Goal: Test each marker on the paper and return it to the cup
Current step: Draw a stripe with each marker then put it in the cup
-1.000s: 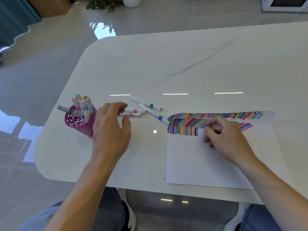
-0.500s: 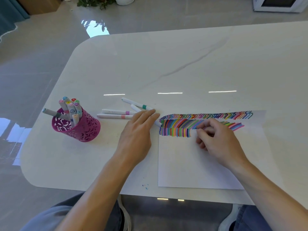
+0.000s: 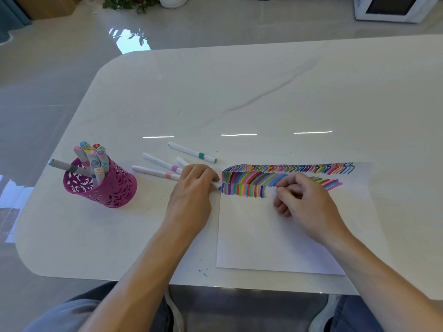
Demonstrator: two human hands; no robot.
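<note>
A white sheet of paper (image 3: 263, 238) lies at the table's front right, with rows of coloured test strokes (image 3: 249, 182) along its top. My left hand (image 3: 191, 188) curls its fingers round a white marker (image 3: 182, 161) lying just off the paper's left edge. My right hand (image 3: 306, 202) rests on the paper below the strokes, fingers loosely curled, with nothing seen in it. A magenta cut-out cup (image 3: 110, 190) stands at the left with several markers (image 3: 93, 159) in it. Three more white markers lie loose: green-banded (image 3: 191, 152), purple-banded (image 3: 159, 161) and pink-banded (image 3: 153, 172).
The white marble table (image 3: 251, 92) has a rounded left corner and a front edge close to my knees. Small blue ink specks (image 3: 202, 271) dot the table near that edge. Glossy floor, a potted plant (image 3: 134, 2) and a white appliance (image 3: 393, 8) lie beyond.
My left hand moved right from beside the cup to the marker at the paper's edge and closed its fingers on it. My right hand stayed on the paper.
</note>
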